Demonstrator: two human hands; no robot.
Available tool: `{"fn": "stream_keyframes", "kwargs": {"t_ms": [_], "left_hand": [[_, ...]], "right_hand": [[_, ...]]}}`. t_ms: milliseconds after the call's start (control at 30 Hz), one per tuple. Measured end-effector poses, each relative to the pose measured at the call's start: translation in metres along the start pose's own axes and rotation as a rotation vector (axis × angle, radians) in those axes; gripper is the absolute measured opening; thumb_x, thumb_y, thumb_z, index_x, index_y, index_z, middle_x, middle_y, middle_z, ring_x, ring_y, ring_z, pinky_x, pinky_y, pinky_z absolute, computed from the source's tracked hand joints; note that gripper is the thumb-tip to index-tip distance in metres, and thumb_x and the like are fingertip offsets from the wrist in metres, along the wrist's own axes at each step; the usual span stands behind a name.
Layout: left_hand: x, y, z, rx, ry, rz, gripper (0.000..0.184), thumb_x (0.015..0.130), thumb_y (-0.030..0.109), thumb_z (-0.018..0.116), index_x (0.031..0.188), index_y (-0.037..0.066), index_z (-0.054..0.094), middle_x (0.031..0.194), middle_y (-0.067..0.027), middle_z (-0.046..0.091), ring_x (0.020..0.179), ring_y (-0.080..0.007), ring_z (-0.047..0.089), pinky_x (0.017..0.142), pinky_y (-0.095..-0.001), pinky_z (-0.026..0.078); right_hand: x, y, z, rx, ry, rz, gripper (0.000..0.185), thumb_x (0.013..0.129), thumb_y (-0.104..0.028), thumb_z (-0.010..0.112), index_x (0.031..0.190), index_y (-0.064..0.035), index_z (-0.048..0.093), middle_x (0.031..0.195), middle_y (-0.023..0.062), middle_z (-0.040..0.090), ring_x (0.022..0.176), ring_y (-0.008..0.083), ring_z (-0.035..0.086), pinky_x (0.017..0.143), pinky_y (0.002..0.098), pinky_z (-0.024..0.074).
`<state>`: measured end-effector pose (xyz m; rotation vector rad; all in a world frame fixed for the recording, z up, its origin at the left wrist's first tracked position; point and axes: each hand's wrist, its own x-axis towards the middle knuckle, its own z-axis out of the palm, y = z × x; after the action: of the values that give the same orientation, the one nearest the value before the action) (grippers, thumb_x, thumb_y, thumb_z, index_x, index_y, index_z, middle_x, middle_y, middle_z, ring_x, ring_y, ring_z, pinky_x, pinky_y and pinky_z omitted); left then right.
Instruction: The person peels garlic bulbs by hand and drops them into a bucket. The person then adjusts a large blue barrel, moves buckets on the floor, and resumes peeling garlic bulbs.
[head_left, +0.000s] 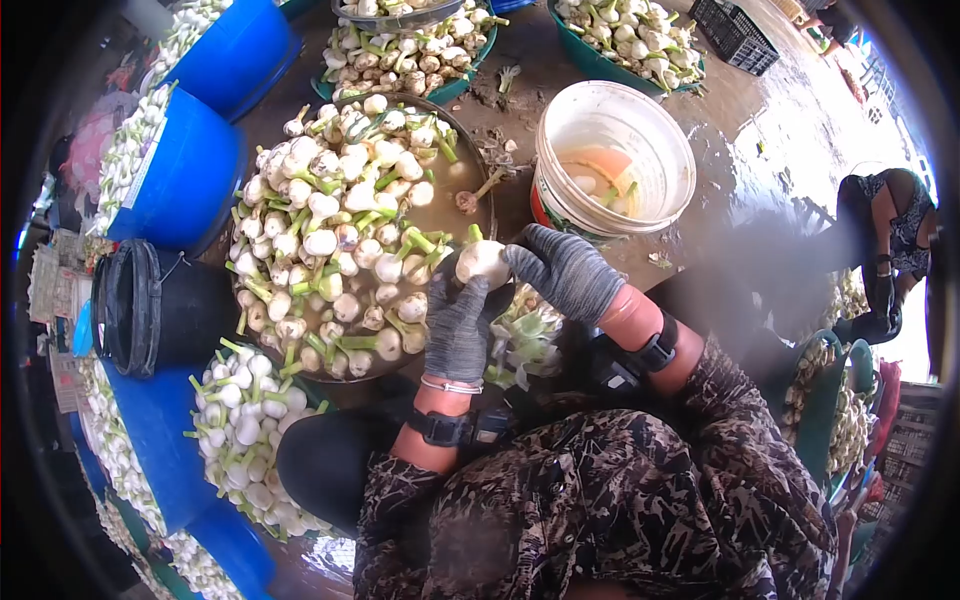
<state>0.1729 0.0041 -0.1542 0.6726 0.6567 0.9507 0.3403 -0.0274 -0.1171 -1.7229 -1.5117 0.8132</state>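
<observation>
Garlic bulb [482, 264] at centre frame, green stem stub up. Gloved left hand [457, 335] grips it from below; gloved right hand [570, 275] holds its right side, fingers curled narrow. Wet round pan [455, 178] of loose bulbs [320, 243] lies left. Likely best: steady with the left, rub skin lightly, spare the stem.
</observation>
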Motion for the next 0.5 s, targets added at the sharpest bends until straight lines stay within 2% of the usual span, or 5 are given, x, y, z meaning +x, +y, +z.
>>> {"fn": "stream_keyframes", "kwargs": {"t_ms": [100, 167, 233, 333, 500], "left_hand": [[0.004, -0.004, -0.004, 0.052, 0.047, 0.011, 0.043, 0.09, 0.008, 0.062, 0.129, 0.003, 0.044, 0.124, -0.0127, 0.051, 0.112, -0.0261, 0.055, 0.09, -0.0424, 0.056], [0.005, -0.006, -0.006, 0.098, 0.071, 0.024, 0.044, 0.089, 0.007, 0.063, 0.128, 0.003, 0.044, 0.123, -0.0116, 0.051, 0.111, -0.0248, 0.055, 0.089, -0.0408, 0.056], [0.006, -0.006, -0.003, 0.438, 0.177, 0.051, 0.043, 0.088, 0.004, 0.064, 0.127, 0.003, 0.047, 0.12, -0.0094, 0.054, 0.108, -0.0203, 0.056, 0.089, -0.0353, 0.054], [0.004, 0.0, 0.003, 0.693, 0.087, 0.141, 0.041, 0.086, 0.001, 0.064, 0.125, 0.003, 0.05, 0.117, -0.0081, 0.057, 0.105, -0.0169, 0.056, 0.091, -0.0306, 0.05], [0.001, 0.008, 0.001, 0.789, 0.031, 0.15, 0.041, 0.086, 0.001, 0.064, 0.125, 0.003, 0.05, 0.116, -0.0077, 0.058, 0.105, -0.0163, 0.056, 0.095, -0.0296, 0.048]], "right_hand": [[-0.001, -0.004, 0.001, -0.006, 0.285, -0.168, 0.013, 0.086, -0.02, 0.065, 0.09, -0.0074, 0.063, 0.082, 0.0137, 0.064, 0.075, 0.0343, 0.063, 0.065, 0.0408, 0.0509], [0.0, -0.006, -0.005, -0.087, 0.286, -0.224, 0.012, 0.085, -0.019, 0.065, 0.089, -0.0081, 0.063, 0.081, 0.0128, 0.063, 0.074, 0.0334, 0.063, 0.064, 0.0407, 0.0507], [-0.001, -0.007, -0.008, -0.256, 0.298, -0.315, 0.01, 0.083, -0.018, 0.064, 0.086, -0.0088, 0.062, 0.077, 0.0111, 0.06, 0.07, 0.0318, 0.062, 0.062, 0.0419, 0.05], [-0.001, -0.004, -0.002, -0.417, 0.259, -0.319, 0.011, 0.083, -0.019, 0.063, 0.083, -0.0083, 0.06, 0.076, 0.0113, 0.059, 0.069, 0.032, 0.061, 0.061, 0.0427, 0.0494], [0.001, -0.002, -0.002, -0.391, 0.261, -0.289, 0.011, 0.082, -0.018, 0.062, 0.081, -0.0074, 0.059, 0.073, 0.013, 0.059, 0.07, 0.034, 0.061, 0.063, 0.0438, 0.0494]]}}
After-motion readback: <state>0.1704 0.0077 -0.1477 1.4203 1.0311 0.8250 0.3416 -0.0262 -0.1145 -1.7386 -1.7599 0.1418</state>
